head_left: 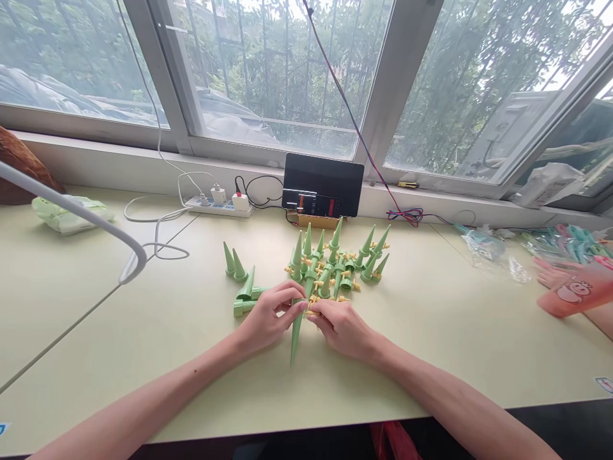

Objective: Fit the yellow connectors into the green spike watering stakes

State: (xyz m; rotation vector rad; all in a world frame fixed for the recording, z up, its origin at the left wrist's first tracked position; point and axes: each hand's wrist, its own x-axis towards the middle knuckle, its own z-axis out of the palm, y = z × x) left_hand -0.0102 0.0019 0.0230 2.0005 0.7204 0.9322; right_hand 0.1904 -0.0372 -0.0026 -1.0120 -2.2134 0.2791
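Observation:
My left hand (275,313) is closed around the wide end of a green plastic watering spike (296,338), whose point faces me. Against that end, the fingertips of my right hand (342,326) pinch a small yellow valve (312,312); whether it sits in the spike is hidden by the fingers. Just beyond both hands stands a cluster of green spikes (335,236), many with yellow valves on them. To the left of the cluster, a few spikes (246,284) without visible valves stand upright, and green threaded pieces (244,308) lie on their sides near my left hand.
A dark tablet (323,182) leans by the window behind the cluster. At the back left are a power strip (220,206) with cables and a soft green packet (71,214). On the right, another person's hand (550,271) is by an orange cup (577,291) and plastic bags (483,246).

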